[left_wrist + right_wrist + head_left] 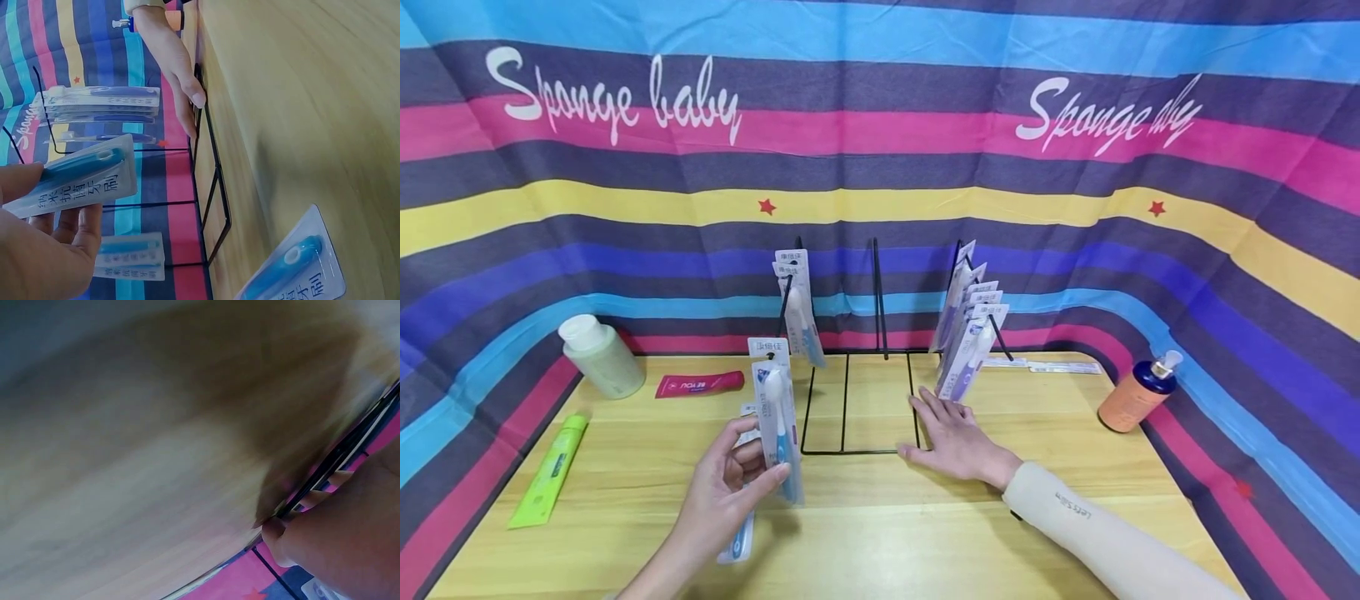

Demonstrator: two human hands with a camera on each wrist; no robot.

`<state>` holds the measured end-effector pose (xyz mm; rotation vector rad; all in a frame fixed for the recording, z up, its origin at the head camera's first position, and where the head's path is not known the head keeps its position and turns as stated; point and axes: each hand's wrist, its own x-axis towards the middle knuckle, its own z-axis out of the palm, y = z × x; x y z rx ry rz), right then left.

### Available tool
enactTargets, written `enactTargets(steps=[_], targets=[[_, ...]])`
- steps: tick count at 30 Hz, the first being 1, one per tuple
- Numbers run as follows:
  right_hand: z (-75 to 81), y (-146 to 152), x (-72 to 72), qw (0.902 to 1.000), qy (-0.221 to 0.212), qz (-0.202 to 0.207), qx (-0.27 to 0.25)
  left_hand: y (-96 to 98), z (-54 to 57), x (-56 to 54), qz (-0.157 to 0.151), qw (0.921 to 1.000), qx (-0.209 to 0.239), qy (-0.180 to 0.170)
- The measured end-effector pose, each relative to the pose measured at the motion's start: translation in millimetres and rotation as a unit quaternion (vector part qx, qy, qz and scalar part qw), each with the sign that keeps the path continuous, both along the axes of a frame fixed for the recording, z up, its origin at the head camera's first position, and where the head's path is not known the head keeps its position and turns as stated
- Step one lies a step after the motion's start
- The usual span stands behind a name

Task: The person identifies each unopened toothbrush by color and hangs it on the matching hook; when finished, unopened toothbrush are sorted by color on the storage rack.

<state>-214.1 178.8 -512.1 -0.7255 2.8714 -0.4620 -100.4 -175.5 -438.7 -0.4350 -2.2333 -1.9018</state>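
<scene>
My left hand (737,479) pinches a blue toothbrush in a clear blister pack (778,425), upright in front of the rack's left side. In the left wrist view the pack's printed back (87,178) shows between thumb and fingers. Another packaged blue toothbrush (737,537) lies on the table below, partly hidden by the hand. My right hand (951,437) rests on the right side of the black wire rack's base (861,452), fingers extended. Two blue toothbrush packs (801,312) hang on the rack's left hook; several purple toothbrush packs (970,354) hang on the right one.
The rack's middle hook (880,300) stands between them. On the left are a white-capped bottle (602,358), a red tube (700,383) and a green tube (550,475). An orange pump bottle (1138,396) stands right. Flat packs (1063,367) lie behind. Striped cloth (880,133) surrounds the table.
</scene>
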Motion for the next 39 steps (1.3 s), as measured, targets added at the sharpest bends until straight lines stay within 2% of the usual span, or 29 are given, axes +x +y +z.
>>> enactTargets(steps=[4, 7, 11, 14, 19, 25, 34, 39], targets=[[0.4, 0, 0.0, 1.0000, -0.001, 0.000, 0.000, 1.9, -1.9, -6.0, 0.010, 0.9998, -0.004, -0.020], [0.0, 1, -0.4, 1.0000, 0.000, -0.001, 0.002, 3.1, -6.1, -16.6, 0.009, 0.9998, 0.003, -0.019], [0.0, 2, -0.6, 1.0000, -0.001, -0.001, 0.006, 7.9, -15.2, -37.6, 0.012, 0.9996, 0.019, 0.016], [-0.1, 3, -0.8, 1.0000, 0.000, 0.000, 0.002, 14.9, -21.6, -54.5, 0.023, 0.9985, 0.014, 0.048], [0.8, 2, -0.4, 1.0000, -0.007, -0.004, 0.003, 26.1, -27.8, -81.8, 0.046, 0.9950, -0.022, 0.086], [1.0, -1, -0.2, 0.9999, -0.010, -0.001, 0.002, 35.3, -28.8, -108.0, 0.096, 0.9815, -0.103, 0.130], [2.6, -2, -0.8, 0.9999, -0.002, 0.002, 0.010, 37.0, -25.0, -133.3, 0.119, 0.9701, -0.165, 0.133], [2.8, -2, -0.6, 1.0000, -0.006, -0.001, 0.006, 31.9, -25.3, -142.0, 0.127, 0.9620, -0.194, 0.143]])
